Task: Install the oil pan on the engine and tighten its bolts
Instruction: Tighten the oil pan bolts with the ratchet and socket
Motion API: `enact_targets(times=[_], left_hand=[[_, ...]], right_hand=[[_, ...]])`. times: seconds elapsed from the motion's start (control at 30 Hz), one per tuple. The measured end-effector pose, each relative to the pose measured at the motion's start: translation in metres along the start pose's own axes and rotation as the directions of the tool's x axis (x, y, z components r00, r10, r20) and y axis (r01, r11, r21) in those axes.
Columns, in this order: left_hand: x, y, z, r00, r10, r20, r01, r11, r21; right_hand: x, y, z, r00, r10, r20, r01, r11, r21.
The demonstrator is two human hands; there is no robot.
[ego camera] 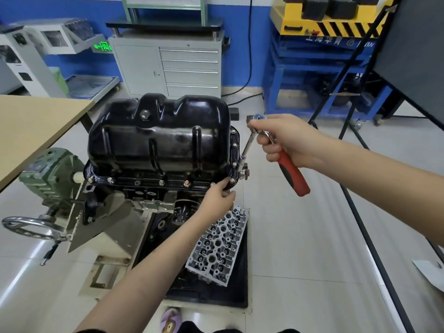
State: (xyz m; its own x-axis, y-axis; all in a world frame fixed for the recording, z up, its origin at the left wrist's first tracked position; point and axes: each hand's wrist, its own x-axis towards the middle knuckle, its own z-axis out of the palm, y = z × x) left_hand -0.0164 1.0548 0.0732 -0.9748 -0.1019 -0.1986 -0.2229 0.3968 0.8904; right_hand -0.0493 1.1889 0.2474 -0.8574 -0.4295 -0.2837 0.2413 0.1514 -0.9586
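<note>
Blue walls and a pale tiled floor frame a workshop. At its middle the pan (158, 138) sits upside up on the engine (153, 195), which is clamped in a stand (79, 212). It is a black pressed-steel shell, glossy, so I judge it stiff, fairly heavy for its bulk and slick wherever oil lingers. Its flange is the sensible place to take hold; the domed body offers little purchase. Bolts (161, 182) already stand in the near flange, at least 5 of them, and more run up the right edge, so the pan looks seated and the tightening is under way.

At the near right corner the left hand (217, 197) pinches the flange with curled fingers, steadying it. Just beside that corner a socket on an extension (245, 152) meets the right edge. The right hand (286, 140) is clenched round the head of a ratchet (292, 174), whose red and black grip juts down toward the viewer.

Below the engine a cylinder head (219, 246) lies on a black tray (240, 294). Left of the stand are a handwheel (31, 228) and a wooden table (36, 126). Behind stand a grey cabinet (168, 66) and a yellow and blue lift (324, 56).
</note>
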Motion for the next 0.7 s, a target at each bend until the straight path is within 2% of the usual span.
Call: enact_targets(times=[0.07,0.17,0.23,0.33,0.4,0.53,0.7], left_hand=[[-0.002,-0.001,0.001,0.998,-0.057,0.005,0.056,0.973,-0.224],[-0.007,-0.002,-0.001,0.997,-0.080,-0.005,0.074,0.939,-0.336],[-0.012,-0.005,-0.007,0.998,-0.038,-0.049,0.025,0.968,-0.249],[-0.015,-0.015,-0.025,0.970,0.100,-0.220,-0.104,0.995,-0.007],[-0.013,-0.021,-0.041,0.947,0.137,-0.292,-0.104,0.987,0.124],[-0.002,-0.026,-0.058,0.972,0.133,-0.195,-0.076,0.958,0.275],[0.003,-0.028,-0.059,0.986,0.165,-0.012,-0.159,0.962,0.223]], right_hand=[[0.001,0.001,0.000,1.000,0.008,0.004,-0.008,1.000,0.012],[0.002,0.002,0.003,0.999,0.016,0.031,-0.017,1.000,0.011],[0.004,0.003,0.007,0.998,0.025,0.065,-0.024,1.000,-0.013],[0.005,0.005,0.017,0.995,0.043,0.092,-0.038,0.998,-0.048],[0.005,0.007,0.024,0.995,0.051,0.090,-0.046,0.997,-0.057],[0.007,0.010,0.038,0.995,0.067,0.072,-0.061,0.995,-0.083],[0.007,0.011,0.051,0.997,0.076,0.007,-0.076,0.995,-0.065]])
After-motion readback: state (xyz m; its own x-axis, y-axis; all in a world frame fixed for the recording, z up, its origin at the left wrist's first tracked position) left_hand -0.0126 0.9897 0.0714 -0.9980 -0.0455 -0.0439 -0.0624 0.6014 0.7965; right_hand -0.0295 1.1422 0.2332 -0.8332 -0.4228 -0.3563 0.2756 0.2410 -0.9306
